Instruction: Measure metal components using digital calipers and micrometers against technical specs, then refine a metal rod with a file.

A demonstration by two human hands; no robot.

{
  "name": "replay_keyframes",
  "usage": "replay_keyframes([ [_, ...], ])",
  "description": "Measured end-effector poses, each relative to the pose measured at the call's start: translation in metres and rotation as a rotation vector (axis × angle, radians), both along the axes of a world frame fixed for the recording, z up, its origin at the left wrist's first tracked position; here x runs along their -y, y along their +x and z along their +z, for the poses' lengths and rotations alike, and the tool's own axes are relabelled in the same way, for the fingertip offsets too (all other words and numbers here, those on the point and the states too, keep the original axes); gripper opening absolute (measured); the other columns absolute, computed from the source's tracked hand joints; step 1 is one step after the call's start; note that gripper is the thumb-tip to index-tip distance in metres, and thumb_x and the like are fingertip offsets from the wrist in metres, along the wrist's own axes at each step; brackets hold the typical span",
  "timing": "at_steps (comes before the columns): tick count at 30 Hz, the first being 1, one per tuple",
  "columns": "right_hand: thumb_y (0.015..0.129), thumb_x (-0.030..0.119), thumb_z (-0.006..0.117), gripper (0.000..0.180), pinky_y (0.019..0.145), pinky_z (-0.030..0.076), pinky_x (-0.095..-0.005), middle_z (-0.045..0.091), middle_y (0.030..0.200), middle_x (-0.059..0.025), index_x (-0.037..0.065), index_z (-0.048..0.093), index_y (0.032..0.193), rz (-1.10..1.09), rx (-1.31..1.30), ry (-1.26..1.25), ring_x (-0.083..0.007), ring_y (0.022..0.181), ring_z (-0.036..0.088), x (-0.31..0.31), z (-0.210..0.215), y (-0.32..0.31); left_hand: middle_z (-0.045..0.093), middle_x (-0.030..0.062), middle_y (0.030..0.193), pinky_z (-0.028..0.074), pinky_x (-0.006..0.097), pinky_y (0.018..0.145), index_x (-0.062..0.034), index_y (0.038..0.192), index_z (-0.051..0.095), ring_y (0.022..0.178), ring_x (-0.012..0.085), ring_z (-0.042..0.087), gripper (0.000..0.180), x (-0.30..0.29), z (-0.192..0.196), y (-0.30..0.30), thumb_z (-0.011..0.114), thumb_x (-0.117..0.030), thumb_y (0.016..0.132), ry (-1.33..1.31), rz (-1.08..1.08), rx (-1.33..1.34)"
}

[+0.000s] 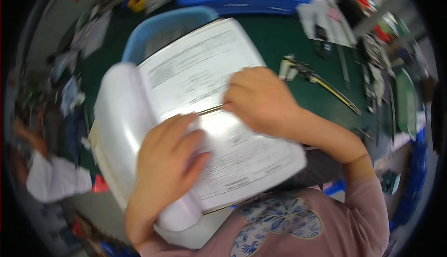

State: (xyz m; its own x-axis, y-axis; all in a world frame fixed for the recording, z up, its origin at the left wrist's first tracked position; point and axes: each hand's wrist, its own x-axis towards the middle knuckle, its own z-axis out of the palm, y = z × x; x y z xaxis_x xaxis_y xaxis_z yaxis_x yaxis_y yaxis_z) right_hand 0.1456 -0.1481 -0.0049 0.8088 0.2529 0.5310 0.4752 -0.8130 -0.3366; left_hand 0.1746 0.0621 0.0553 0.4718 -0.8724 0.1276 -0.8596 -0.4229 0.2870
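An open folder of printed sheets [200,66] in clear sleeves lies tilted in front of me, its turned-back pages [122,112] rolled up along the left side. Between my hands, across the middle of the sheets, runs a thin brownish strip [211,110]; whether it is a separate piece or part of the folder is unclear. At its right end the fingers of my right hand [260,98] are curled closed. My left hand [170,157] rests over the left part of the page, fingers apart and slightly blurred, one fingertip near the strip's left end.
Behind the folder stand a light blue basket [132,40] and a larger blue bin [242,0]. Right of them on the green table [260,33] lie calipers [321,82], a black-handled tool [322,38] and several long metal tools. At far left a person in white [56,178] is visible.
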Motion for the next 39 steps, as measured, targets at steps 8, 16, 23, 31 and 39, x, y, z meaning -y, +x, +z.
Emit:
replay_keyframes([
  [8,0.075,0.013,0.057,0.010,0.061,0.040,-0.0342,0.048,0.072,-0.0076,0.006,0.049,0.076,0.131,-0.014,0.704,-0.0247,0.070,0.050,-0.026,0.037,-0.061,0.054,0.0112,0.096,0.042,0.028,0.077,0.0013,0.091,0.051,0.084,0.0148,0.051,0.019,0.008,0.019,-0.046,0.058,-0.010,0.077,-0.668,0.213,-0.635],
  [16,0.076,0.017,0.057,0.014,0.060,0.040,-0.0338,0.048,0.077,-0.0081,0.006,0.050,0.080,0.205,0.065,0.730,-0.0238,0.071,0.050,-0.013,0.039,-0.112,0.048,0.0080,0.090,0.045,0.025,0.069,-0.0031,0.085,0.044,0.080,0.0157,0.052,0.013,0.022,0.010,-0.100,0.053,-0.012,0.081,-0.912,0.236,-0.609],
  [23,0.070,0.014,0.056,0.011,0.066,0.044,-0.0373,0.058,0.078,-0.0092,0.007,0.062,0.077,-0.623,-0.185,0.223,-0.0270,0.075,0.054,0.154,-0.024,-0.117,0.048,0.0049,0.085,0.045,0.021,0.060,-0.0054,0.088,0.044,0.068,0.0115,0.052,0.009,0.031,-0.015,-0.140,0.050,-0.010,0.083,-1.018,0.492,-0.830],
  [31,0.068,0.034,0.064,0.034,0.068,0.044,-0.0364,0.052,0.083,-0.0097,0.005,0.059,0.086,-0.582,-0.210,-0.044,-0.0257,0.082,0.052,0.172,-0.069,-0.093,0.051,0.0079,0.081,0.046,0.025,0.058,-0.0007,0.097,0.046,0.067,0.0140,0.052,0.019,0.054,-0.039,-0.165,0.052,-0.005,0.080,-1.310,0.665,-0.993],
  [39,0.072,0.037,0.061,0.038,0.060,0.046,-0.0408,0.051,0.081,-0.0123,0.005,0.049,0.090,-0.643,-0.276,0.025,-0.0291,0.076,0.056,0.159,-0.064,-0.085,0.049,0.0060,0.086,0.043,0.026,0.056,-0.0024,0.099,0.045,0.067,0.0147,0.050,0.019,0.050,-0.044,-0.171,0.050,-0.006,0.081,-1.305,0.575,-1.061],
])
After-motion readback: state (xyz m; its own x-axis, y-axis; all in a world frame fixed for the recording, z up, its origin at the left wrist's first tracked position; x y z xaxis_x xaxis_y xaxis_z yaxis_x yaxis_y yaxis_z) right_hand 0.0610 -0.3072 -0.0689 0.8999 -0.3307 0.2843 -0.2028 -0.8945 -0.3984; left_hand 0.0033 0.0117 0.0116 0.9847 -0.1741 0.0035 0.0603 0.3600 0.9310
